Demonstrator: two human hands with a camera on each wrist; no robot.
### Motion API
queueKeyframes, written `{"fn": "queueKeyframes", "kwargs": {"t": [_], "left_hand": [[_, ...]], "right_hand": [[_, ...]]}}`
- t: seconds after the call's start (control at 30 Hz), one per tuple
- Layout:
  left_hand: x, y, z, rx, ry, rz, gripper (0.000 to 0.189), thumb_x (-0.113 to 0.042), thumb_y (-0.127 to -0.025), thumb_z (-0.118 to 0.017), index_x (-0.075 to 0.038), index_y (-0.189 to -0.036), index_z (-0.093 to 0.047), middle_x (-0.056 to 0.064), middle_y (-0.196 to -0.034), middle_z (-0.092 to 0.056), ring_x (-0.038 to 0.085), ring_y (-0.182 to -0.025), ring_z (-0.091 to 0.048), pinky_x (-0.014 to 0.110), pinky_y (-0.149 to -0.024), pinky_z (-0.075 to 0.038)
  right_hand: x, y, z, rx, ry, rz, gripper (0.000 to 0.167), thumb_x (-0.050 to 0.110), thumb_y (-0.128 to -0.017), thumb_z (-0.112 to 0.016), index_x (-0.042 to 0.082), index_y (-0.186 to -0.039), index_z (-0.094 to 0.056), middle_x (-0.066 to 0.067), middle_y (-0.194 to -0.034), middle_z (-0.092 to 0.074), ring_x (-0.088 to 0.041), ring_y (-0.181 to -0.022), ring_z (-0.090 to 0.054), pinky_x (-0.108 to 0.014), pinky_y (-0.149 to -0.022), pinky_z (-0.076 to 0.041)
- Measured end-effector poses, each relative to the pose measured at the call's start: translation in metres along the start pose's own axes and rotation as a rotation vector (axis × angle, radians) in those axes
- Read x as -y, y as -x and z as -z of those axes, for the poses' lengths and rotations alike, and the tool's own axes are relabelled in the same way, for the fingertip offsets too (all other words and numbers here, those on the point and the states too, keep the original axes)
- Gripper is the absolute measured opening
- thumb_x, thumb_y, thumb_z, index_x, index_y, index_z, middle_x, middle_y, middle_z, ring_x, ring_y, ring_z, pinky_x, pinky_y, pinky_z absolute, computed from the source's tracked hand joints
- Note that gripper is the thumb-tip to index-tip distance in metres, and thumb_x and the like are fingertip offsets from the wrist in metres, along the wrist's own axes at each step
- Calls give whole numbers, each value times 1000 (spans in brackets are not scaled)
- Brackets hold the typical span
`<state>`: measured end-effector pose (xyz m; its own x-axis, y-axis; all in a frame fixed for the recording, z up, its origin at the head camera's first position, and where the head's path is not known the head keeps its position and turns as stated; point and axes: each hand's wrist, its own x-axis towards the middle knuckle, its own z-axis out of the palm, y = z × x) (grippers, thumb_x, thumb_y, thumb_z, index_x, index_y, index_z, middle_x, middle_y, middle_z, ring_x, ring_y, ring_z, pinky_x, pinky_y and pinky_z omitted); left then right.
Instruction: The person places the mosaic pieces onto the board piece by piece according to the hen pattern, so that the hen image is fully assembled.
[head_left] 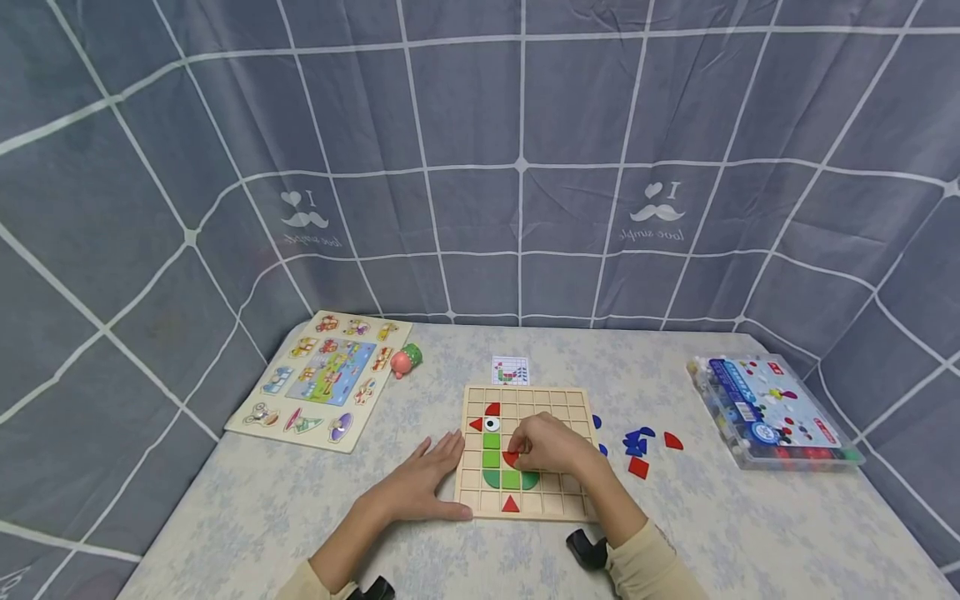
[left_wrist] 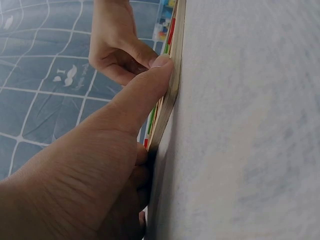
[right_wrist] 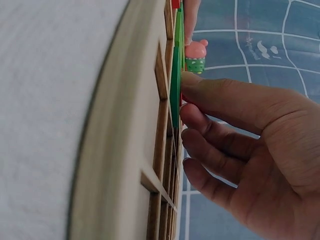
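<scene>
The left hand [head_left: 417, 487], fingers straight, touches the board [head_left: 555, 502] at its left edge. The right hand [head_left: 547, 446] pinches a red piece [head_left: 509, 458].

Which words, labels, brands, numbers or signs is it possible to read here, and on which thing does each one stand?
"I" with a heart: twice on the grey-blue curtain, mirrored, above a white moustache.
"love simple": mirrored, below each moustache.
Lower-left curtain print: cut off, unreadable.
Label on the clear plastic box: too small to read.
Pattern card: no readable writing.
Wooden grid board: none visible.
</scene>
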<state>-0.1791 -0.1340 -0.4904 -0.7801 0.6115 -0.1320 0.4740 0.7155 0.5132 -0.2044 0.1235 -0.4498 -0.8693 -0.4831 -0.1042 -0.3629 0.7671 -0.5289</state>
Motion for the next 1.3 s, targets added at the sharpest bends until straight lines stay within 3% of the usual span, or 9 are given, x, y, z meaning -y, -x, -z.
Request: {"fn": "queueKeyframes", "kwargs": {"t": [0.53,0.73,1.0,1.3], "left_hand": [[1,0,-1,4,-6,-3,110,-65,-77,-68,-4,-155,-20,10,-163,-19,26,-153,-15,51,-125,-10],[2,0,-2,6,-7,-7,110,-65,-77,-68,-4,-155,-20,10,-163,-19,26,-152,-15,51,-125,-10],[2,-1,-4,13,-9,-4,110,-66,-78,-67,-4,-155,-20,9,-163,-18,26,-152,-15,51,-125,-10],[1,-1,-1,0,-12,-5,109,-65,-77,-68,-4,-155,-20,9,-163,-19,26,-152,-16,52,-125,-10]], "right_hand": [[-7,6,7,-9,-24,-11,10,14,-77,-79,12,-86,-77,7,-74,-66,-10,-71,-54,-26,-63,-48],[-28,16,19,-40,-128,-20,21,12,-76,-81,8,-97,-77,1,-86,-72,-9,-73,-58,-24,-63,-51],[-55,37,32,-60,-154,-29,28,15,-77,-81,5,-103,-76,3,-86,-72,-8,-73,-59,-21,-61,-50],[-84,69,51,-89,-107,-45,30,20,-80,-79,4,-104,-75,6,-82,-70,-3,-66,-53,-22,-54,-46]]}}
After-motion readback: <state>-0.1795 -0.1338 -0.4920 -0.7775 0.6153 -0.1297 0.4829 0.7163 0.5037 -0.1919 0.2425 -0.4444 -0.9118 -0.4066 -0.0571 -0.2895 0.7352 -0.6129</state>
